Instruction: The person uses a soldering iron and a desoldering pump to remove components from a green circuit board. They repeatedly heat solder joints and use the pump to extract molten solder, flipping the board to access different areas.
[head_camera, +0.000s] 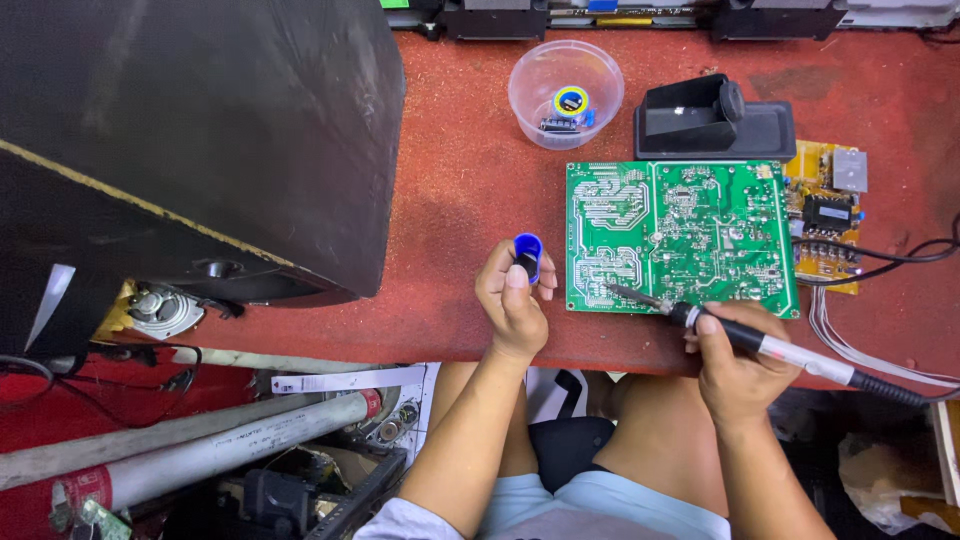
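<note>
The soldering iron (760, 345) is being gripped pen-fashion in the closed fingers of the right hand (738, 372), its tip resting at the near edge of the green circuit board (682, 235) lying solder-side up on the red bench (460, 190). The left hand (513, 300), just left of the board, is pinching a small blue spool (527, 256) between closed fingers. Beyond the board, an iron stand (712, 118) and a clear plastic bowl (566, 92) are sitting well apart from both hands. In my judgement, steadying the wrist on the bench edge is keeping the tip accurate.
</note>
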